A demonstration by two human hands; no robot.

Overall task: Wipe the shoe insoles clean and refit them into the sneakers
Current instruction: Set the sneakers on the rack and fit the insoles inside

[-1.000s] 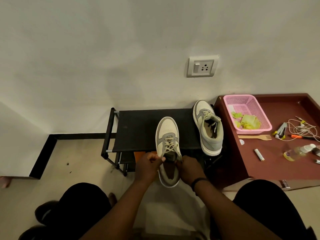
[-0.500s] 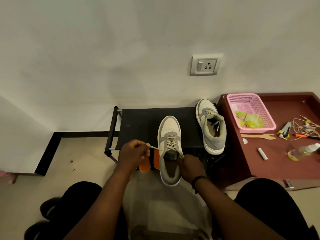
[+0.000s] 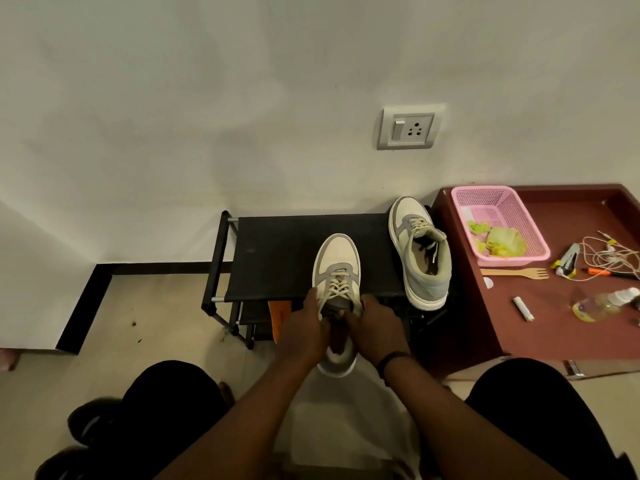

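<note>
Both hands are on the near sneaker [image 3: 336, 271] at lower centre of the frame. The left hand [image 3: 304, 332] is curled on the left side of the collar, the right hand [image 3: 375, 329] is curled on the right side, and both look like they're gripping the shoe's opening near the tongue and laces. Can't tell if they've got hold of lace ends or just the collar edges. The shoe sits toe-away on the front of the black rack [image 3: 277, 251], with its heel hanging off the front edge toward the person.

What I'd worry about: that heel overhang. Pull too hard on the opening and the whole shoe could slide off the rack onto the floor. Also, if the tongue gets bunched, an insole won't seat flat, I reckon.

An orange insole [image 3: 278, 315] pokes out just left of the left hand, below the rack's top shelf. I can't see a second one. The other sneaker [image 3: 420, 251] is at the rack's right end, opening up; can't tell what's inside.

To the right is a maroon table [image 3: 540, 317] with a pink basket [image 3: 498, 225] holding something yellow-green, plus a wooden fork [image 3: 516, 273], cables and a small bottle. Nothing is really blocking the hands, though the second shoe is tight against the table.
</note>
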